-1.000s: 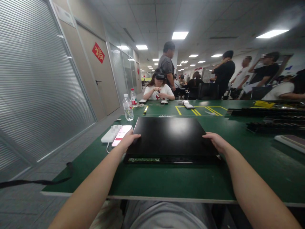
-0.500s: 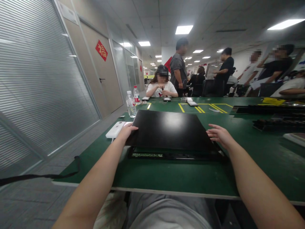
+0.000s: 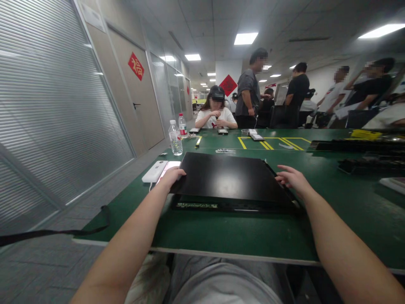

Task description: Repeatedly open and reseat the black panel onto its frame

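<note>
A glossy black panel (image 3: pixel 228 175) lies over a black frame (image 3: pixel 247 207) on the green table (image 3: pixel 240 232). A green circuit strip (image 3: pixel 196 205) shows at the frame's near edge, below the panel. My left hand (image 3: pixel 173 176) grips the panel's left edge, thumb on top and the other fingers hidden beneath. At the right edge is my right hand (image 3: pixel 291 177), its fingers apart, the index stretched out and other fingertips at the edge of the panel or frame; it grips nothing that I can see.
Left of the panel lie a white power bank (image 3: pixel 155 171) with a cable and a lit phone (image 3: pixel 169 166). Two bottles (image 3: pixel 175 139) stand behind. Small parts (image 3: pixel 225 150) lie beyond the panel, black parts (image 3: pixel 367 164) at the right. A person (image 3: pixel 217 114) sits opposite.
The panel's far edge has come down and nearer, showing small parts behind it and the frame's right side. My right hand's fingers have curled slightly. A standing person in grey has moved right.
</note>
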The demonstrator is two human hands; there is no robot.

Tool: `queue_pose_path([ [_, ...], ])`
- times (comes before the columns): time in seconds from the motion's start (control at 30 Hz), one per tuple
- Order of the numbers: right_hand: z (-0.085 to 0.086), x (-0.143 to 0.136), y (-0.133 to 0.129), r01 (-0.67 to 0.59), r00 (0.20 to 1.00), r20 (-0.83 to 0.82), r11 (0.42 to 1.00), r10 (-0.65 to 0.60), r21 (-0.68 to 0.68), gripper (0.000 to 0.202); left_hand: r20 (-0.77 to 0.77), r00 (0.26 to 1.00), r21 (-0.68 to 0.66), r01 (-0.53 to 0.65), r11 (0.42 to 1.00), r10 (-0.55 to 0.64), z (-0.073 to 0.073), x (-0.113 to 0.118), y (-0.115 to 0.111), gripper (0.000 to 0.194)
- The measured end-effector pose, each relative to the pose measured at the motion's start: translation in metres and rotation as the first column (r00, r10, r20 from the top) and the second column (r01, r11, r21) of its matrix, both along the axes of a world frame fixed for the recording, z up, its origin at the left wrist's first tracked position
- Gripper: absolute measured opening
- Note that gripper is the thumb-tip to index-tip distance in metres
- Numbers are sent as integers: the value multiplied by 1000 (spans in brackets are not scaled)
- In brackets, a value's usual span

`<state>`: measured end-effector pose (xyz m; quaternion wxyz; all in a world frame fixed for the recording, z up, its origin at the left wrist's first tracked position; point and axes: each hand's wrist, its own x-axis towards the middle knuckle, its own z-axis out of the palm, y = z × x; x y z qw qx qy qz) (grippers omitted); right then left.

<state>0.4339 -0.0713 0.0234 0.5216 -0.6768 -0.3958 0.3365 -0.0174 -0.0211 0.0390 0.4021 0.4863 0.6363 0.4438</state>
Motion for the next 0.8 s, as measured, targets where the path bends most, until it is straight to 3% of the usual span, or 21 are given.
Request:
queue_pose_path([
  [0.4, -19, 14, 11, 25, 995, 101, 1000, -27, 15, 48, 83, 996, -75, -11, 997, 17, 3, 10, -5, 18],
  [0.57, -19, 15, 12, 39, 995, 91, 999, -40, 11, 46, 168, 986, -90, 30, 995, -14, 2, 13, -10, 20],
  [0.8, -16, 11, 11, 54, 996, 74, 998, -56, 19, 41, 198, 980, -53, 0, 999, 10, 1, 16, -12, 35],
])
